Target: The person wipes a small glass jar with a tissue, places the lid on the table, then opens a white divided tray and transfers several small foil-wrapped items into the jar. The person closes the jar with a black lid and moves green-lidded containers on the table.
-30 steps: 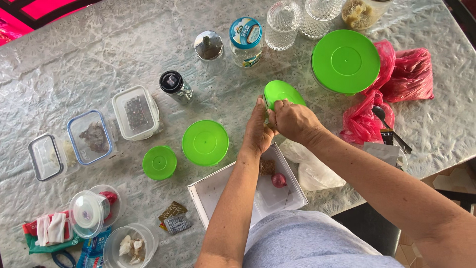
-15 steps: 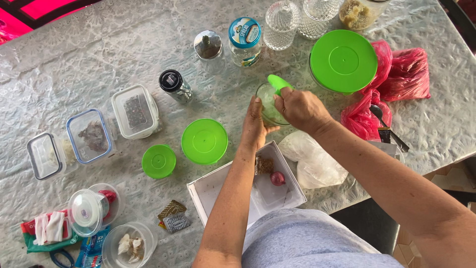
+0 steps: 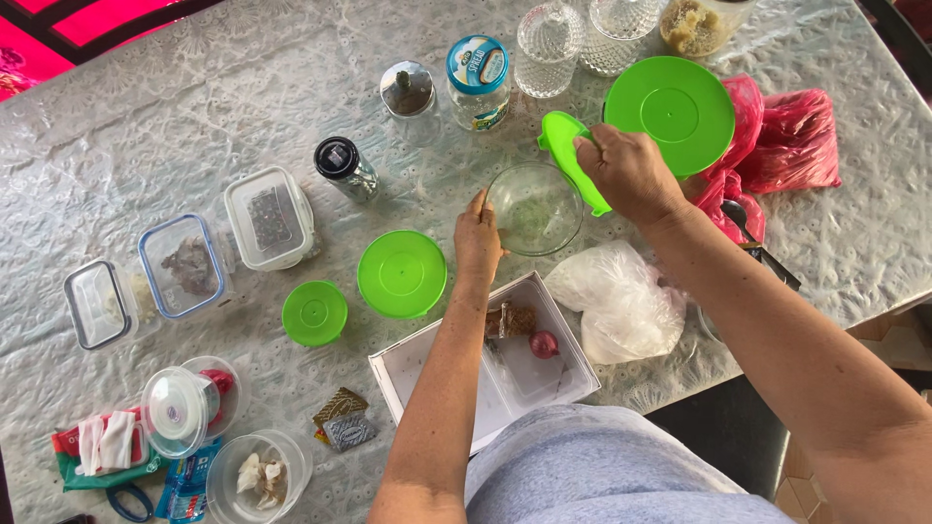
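Note:
My left hand point(image 3: 478, 239) rests against the near-left rim of a small clear glass bowl point(image 3: 535, 209) on the table, steadying it. My right hand point(image 3: 629, 173) grips a small green lid point(image 3: 573, 160), tilted on edge just right of and above the bowl's far rim. The bowl stands uncovered, and little shows inside it. A white shallow box point(image 3: 427, 374) lies near me, holding a small red onion point(image 3: 544, 343) and a brown block point(image 3: 516, 320).
Behind the right hand stands a large green-lidded container point(image 3: 670, 105) beside red plastic bags point(image 3: 798, 142). Two more green lids point(image 3: 402, 274) point(image 3: 314, 313) lie left. Jars point(image 3: 479, 80), glass dishes point(image 3: 551, 47), clip-lid boxes point(image 3: 269, 217), a clear bag point(image 3: 616, 301) and a spoon point(image 3: 748, 226) surround the work area.
My right hand has lifted the green lid off the glass bowl and carried it up and to the right. My left hand has slid to the bowl's left rim.

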